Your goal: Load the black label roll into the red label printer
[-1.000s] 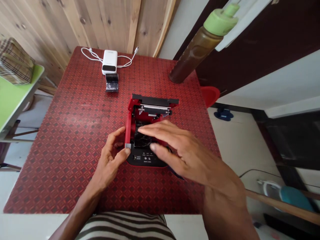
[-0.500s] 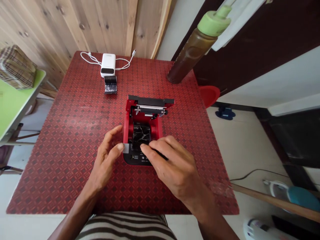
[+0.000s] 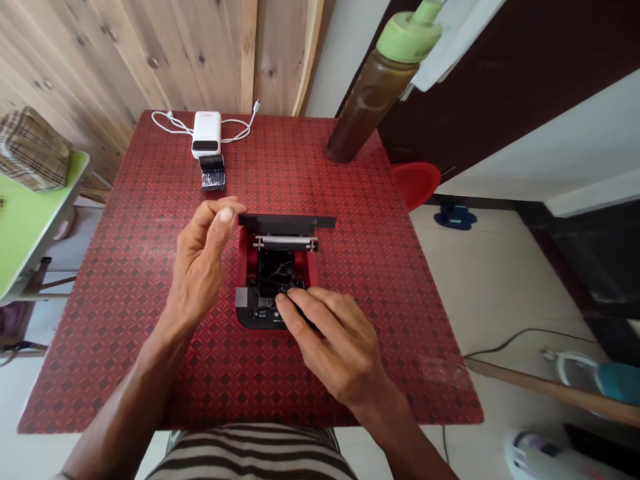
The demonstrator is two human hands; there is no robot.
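Note:
A small red and black label printer sits on the table with its lid partly raised. A roll of shiny black labels lies inside it, its strip running toward the front edge. My right hand is closed at the printer's front, thumb and index finger pinching the strip's end; the exact grip is partly hidden. My left hand is at the lid's left corner, fingers together behind the edge and the thumb close by in front.
On the red patterned table, a white power bank with a cable lies beyond a loose black label roll. A tall brown bottle with a green cap stands at the back right. A red stool is beyond the right edge.
My left hand has moved from the printer's front left corner up to its lid. The lid has tilted forward and down. My right hand stays at the front of the label strip.

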